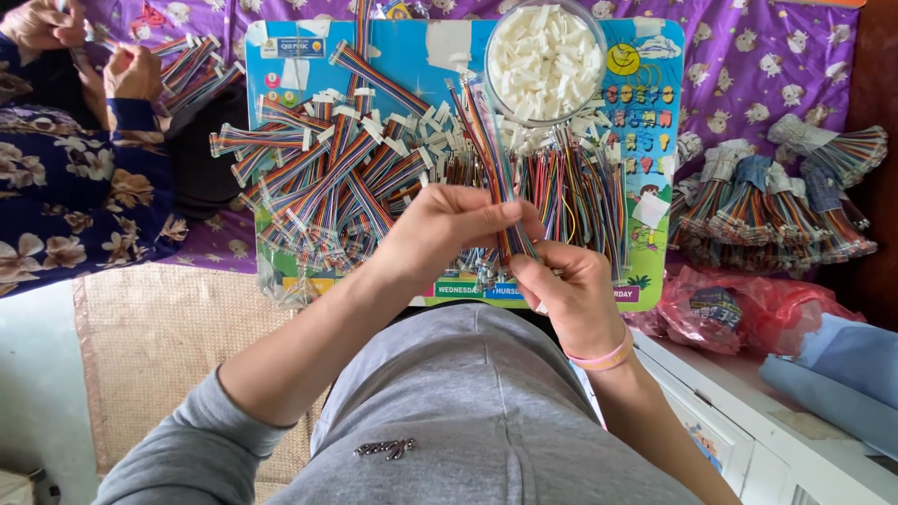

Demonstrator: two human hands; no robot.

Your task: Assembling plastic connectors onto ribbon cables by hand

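While a heap of finished rainbow ribbon cables (327, 178) covers the colourful board (281, 75) in front, the left hand (440, 229) and right hand (566, 295) both pinch one multicoloured wire bundle (491, 168), held upright just above the board. A clear bowl of white connectors (545, 61) stands beyond it. At far left, another person's hands (84, 51) grip similar cables.

Home used as piecework spot, floor-level setup, purple cartoon-print bedsheet (748, 56) as backdrop, woven straw mat (159, 355), kids' colourful learning board (645, 122) as work surface, rainbow ribbon-cable bundles (318, 178) w/ bowl of white connectors (545, 61), 2nd person in floral dress (65, 196) alongside.
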